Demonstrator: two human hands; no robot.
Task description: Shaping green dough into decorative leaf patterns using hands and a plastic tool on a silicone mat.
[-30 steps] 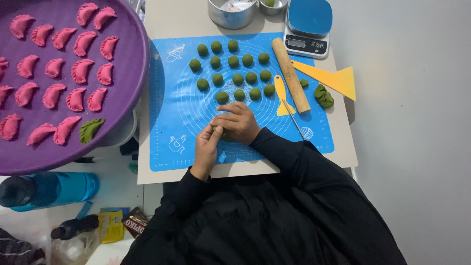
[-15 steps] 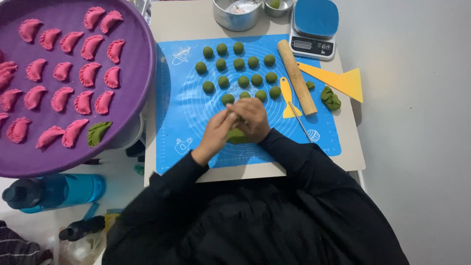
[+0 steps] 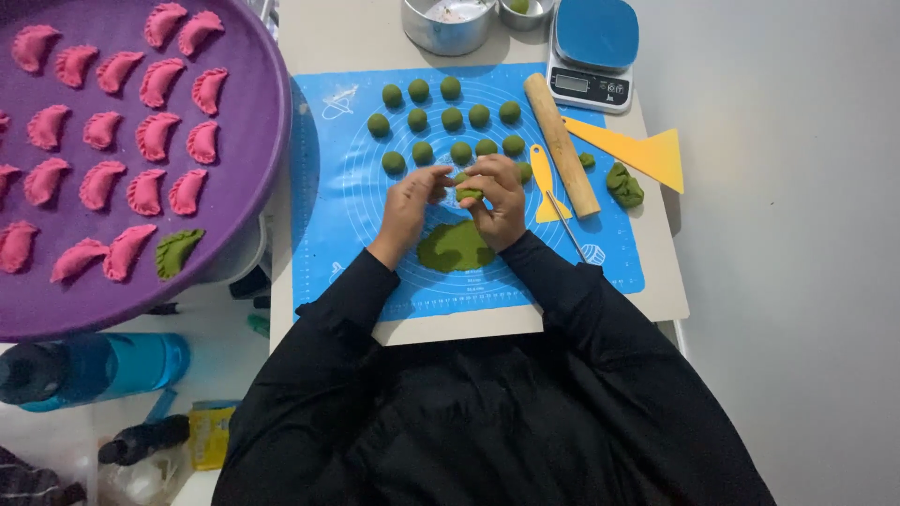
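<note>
My left hand (image 3: 408, 201) and my right hand (image 3: 497, 199) meet over the blue silicone mat (image 3: 328, 234), fingertips pinching a small green dough ball (image 3: 469, 194) between them. Just below the hands a flattened green dough disc (image 3: 455, 248) lies on the mat. Beyond the hands, several green dough balls (image 3: 452, 119) sit in rows. Black sleeves cover both forearms.
A wooden rolling pin (image 3: 561, 142), a small yellow spatula (image 3: 542, 180), a green dough lump (image 3: 623, 186) and a yellow scraper (image 3: 652, 155) lie right. A scale (image 3: 592, 52) and metal bowl (image 3: 448, 23) stand behind. A purple tray (image 3: 244, 56) left holds pink dumplings and one green dumpling (image 3: 176, 251). A blue bottle (image 3: 103, 367) lies below.
Both hands have moved up the mat from the spot where they were pressing, uncovering the flattened green disc. They now hold a small dough ball between the fingertips.
</note>
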